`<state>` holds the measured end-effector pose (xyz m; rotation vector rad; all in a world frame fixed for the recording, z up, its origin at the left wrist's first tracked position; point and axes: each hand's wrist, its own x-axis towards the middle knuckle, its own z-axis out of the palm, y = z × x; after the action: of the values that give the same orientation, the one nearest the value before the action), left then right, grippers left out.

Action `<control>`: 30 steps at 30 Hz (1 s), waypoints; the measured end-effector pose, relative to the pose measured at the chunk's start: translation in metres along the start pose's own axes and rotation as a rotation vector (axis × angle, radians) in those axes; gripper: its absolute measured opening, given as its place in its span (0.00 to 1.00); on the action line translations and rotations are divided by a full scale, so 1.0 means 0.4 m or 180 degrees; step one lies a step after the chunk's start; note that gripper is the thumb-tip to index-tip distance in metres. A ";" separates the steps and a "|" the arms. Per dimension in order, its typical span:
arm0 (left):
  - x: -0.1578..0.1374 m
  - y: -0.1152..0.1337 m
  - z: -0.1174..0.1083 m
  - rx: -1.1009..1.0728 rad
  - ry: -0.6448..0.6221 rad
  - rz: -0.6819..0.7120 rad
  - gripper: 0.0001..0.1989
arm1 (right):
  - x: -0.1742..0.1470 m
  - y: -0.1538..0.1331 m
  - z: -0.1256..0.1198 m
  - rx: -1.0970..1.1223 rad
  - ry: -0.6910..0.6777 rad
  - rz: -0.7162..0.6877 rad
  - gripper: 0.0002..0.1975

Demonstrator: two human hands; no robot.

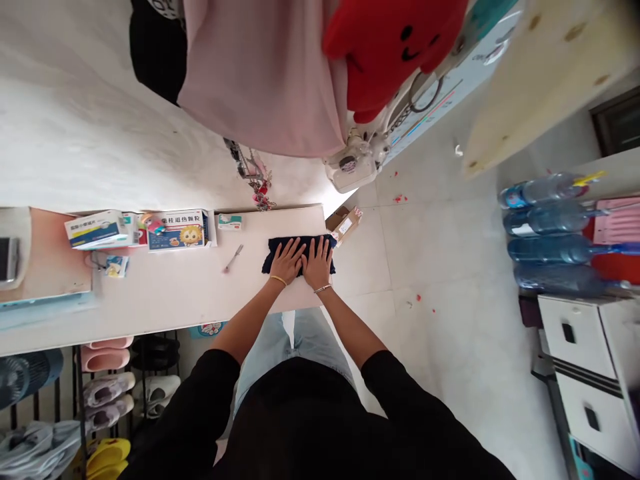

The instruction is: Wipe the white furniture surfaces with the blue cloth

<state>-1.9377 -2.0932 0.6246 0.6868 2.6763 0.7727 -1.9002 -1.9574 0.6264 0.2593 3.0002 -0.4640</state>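
Observation:
A dark navy piece of folded cloth lies at the right end of the white table. My left hand rests flat on the middle of it, fingers spread and pointing away from me. Close beside it, my right hand presses flat on the cloth's right part, its fingers also apart. The thumbs of both hands nearly meet. What kind of cloth item it is cannot be made out. Neither hand grips the fabric.
Left of the cloth lies a small pen-like item. Medicine boxes and a small green-white box stand along the wall. A cardboard box sits past the table's right end. A pink cloth and red plush hang overhead.

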 end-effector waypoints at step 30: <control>-0.072 0.012 0.073 0.0378 -0.0137 0.0669 0.29 | -0.144 0.057 0.023 -0.0226 0.0016 0.0098 0.35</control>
<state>-1.9005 -2.0917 0.6071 1.0155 2.6564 0.6433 -1.8389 -1.9476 0.6178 0.3006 3.0055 -0.3537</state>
